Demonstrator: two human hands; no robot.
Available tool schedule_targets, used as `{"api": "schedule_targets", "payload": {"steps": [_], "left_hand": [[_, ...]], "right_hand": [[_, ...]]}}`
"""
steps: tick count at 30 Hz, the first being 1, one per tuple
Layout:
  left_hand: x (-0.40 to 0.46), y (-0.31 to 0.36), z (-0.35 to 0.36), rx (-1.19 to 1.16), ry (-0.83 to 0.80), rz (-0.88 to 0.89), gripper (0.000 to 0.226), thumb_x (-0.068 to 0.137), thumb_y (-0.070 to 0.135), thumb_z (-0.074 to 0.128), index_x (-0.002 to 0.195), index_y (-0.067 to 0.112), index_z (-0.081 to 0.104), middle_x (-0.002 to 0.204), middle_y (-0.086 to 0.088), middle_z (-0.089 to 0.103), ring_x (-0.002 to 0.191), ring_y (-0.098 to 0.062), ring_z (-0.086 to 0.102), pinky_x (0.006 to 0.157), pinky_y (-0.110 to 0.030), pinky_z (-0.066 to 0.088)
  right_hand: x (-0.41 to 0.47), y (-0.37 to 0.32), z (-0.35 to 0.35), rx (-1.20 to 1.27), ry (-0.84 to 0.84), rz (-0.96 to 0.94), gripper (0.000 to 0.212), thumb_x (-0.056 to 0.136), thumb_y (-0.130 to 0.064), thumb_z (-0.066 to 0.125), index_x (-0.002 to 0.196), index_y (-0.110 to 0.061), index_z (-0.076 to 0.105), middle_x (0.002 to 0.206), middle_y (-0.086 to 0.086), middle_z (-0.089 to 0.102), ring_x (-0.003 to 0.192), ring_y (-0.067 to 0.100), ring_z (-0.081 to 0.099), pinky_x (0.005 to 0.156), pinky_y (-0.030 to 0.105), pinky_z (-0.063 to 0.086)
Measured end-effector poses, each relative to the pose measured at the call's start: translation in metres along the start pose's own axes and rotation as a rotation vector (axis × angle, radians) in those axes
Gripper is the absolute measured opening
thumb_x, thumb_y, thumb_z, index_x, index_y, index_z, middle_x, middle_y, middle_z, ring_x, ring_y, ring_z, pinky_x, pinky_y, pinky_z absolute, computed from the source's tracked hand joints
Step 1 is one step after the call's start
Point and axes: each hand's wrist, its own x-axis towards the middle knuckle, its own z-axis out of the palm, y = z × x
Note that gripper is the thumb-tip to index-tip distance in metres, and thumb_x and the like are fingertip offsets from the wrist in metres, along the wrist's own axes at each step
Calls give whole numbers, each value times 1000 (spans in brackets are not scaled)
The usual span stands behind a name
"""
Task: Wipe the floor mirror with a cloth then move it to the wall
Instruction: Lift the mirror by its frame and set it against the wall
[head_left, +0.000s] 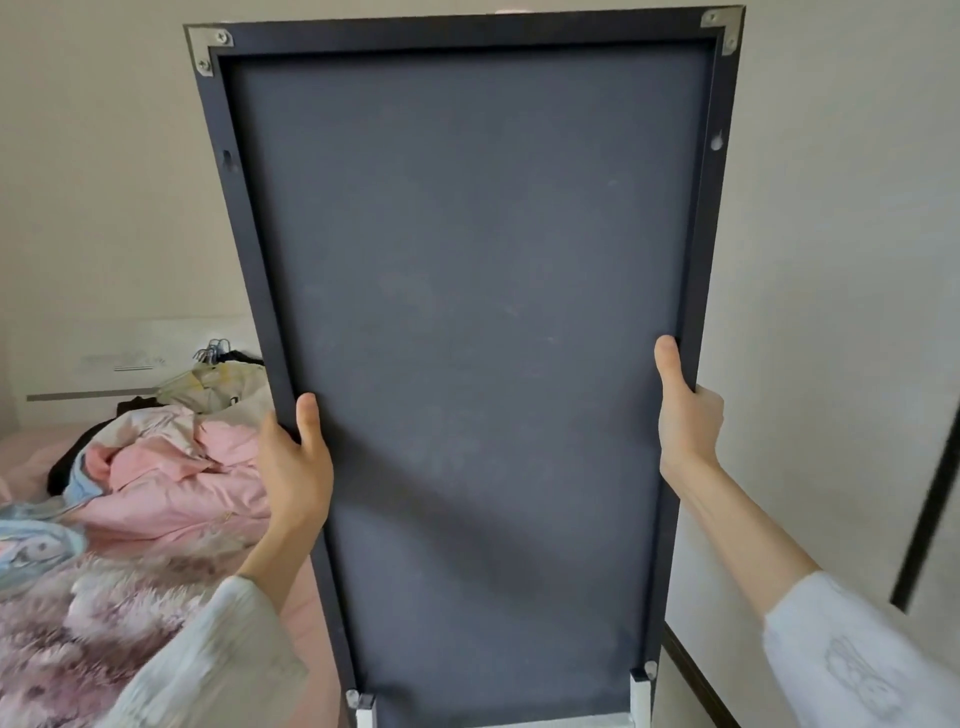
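Both hands were clamped on the floor mirror (467, 312): the left hand (293, 462) on its left frame edge, the right hand (685, 410) on its right edge, thumbs on the dark backing. The mirror stood upright, back toward the camera, between a cluttered bed (130, 519) and the wall (841, 234).

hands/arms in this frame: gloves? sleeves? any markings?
No gloves: both the left hand and the right hand are bare, with no rings or watch showing. Each forearm is bare up to a loose, wide, pale grey-white fabric sleeve: left sleeve, right sleeve. The right sleeve carries a faint grey printed figure, too blurred to identify. No marking is visible on the left sleeve.
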Motion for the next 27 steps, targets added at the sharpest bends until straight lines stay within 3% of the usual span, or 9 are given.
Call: {"api": "schedule_targets", "payload": {"steps": [5,10,13,16,17,18,20,23,27], "left_hand": [[60,-36,89,-12,-38,8,38,96,37,37,94,0,46,67,-7,41,77,-26,42,75,-33,29],[114,-66,186,-6,-70,10,26,97,34,38,82,12,39,64,2,38,76,-22,41,69,-26,26],[144,-82,244,-13,-76,-1,32,96,35,38,84,5,40,63,0,38,74,-24,41,68,-27,27],[172,-98,305,-36,-80,-9,37,97,35,37,99,0,49,85,-8,55,88,-26,49,81,-32,35],[184,-105,330,-36,-77,-6,40,97,35,37,105,-1,50,95,-12,57,94,-27,51,85,-32,36],[192,-111,347,-37,-70,-3,41,97,36,37,108,-1,50,102,-15,58,99,-28,52,87,-32,36],[213,-122,385,-29,-76,-18,43,97,38,36,112,-1,49,109,-16,58,105,-30,51,89,-32,35],[242,-138,439,-1,-73,-43,48,96,40,35,118,-1,47,116,-15,57,113,-31,48,95,-33,34],[269,-157,500,8,-67,-54,45,96,38,35,117,0,48,114,-17,57,110,-31,49,86,-28,32]], "right_hand": [[77,34,54,-8,41,13,63,77,-61,60,56,-20,17,54,-5,17,48,14,18,47,26,18],[168,65,112,-32,23,53,57,76,-65,57,64,-22,23,63,-4,18,55,15,20,51,27,19],[228,86,145,-24,-7,52,55,76,-65,57,72,-12,43,69,-2,25,71,18,28,57,26,33],[288,106,179,-1,-15,55,59,77,-64,57,83,-6,48,69,1,30,79,20,30,57,28,37],[314,114,192,14,-27,49,66,78,-63,57,87,2,51,71,8,38,78,25,33,63,34,44],[330,117,202,21,-34,48,77,79,-62,57,101,12,52,83,18,52,83,36,42,80,42,48],[366,123,227,28,-44,58,88,80,-59,57,125,14,41,128,25,51,117,42,45,104,47,34],[421,135,261,37,-48,54,90,80,-58,58,132,13,34,140,22,38,128,36,37,108,46,29],[487,160,296,42,-55,80,88,80,-58,58,125,16,41,132,24,47,123,41,41,105,45,33]]}}
